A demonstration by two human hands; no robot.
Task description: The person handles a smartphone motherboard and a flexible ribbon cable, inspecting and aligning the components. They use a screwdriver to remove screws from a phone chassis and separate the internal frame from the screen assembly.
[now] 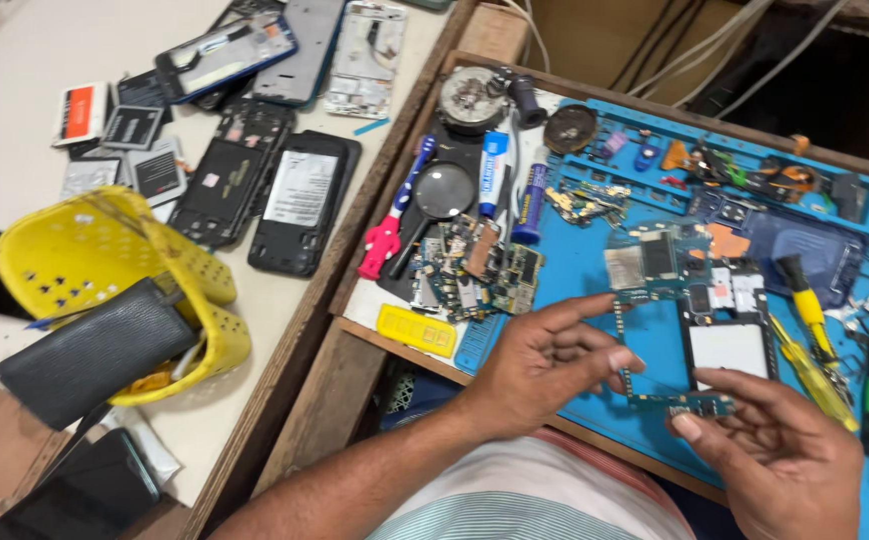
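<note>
A teal L-shaped phone circuit board (655,262) hangs just above the blue work mat (575,270), slightly blurred. My left hand (545,365) pinches its thin side strip between thumb and fingers. My right hand (775,455) holds the board's lower end (690,403) with the thumb against it. Right behind the board an opened phone frame (725,325) lies on the mat.
A pile of small boards (475,270), a magnifying glass (443,190), a pink toothbrush (385,240) and tubes sit left of the mat. Yellow screwdrivers (807,305) lie to the right. On the left table stand a yellow basket (85,250), a black wallet (95,350) and phone shells (305,200).
</note>
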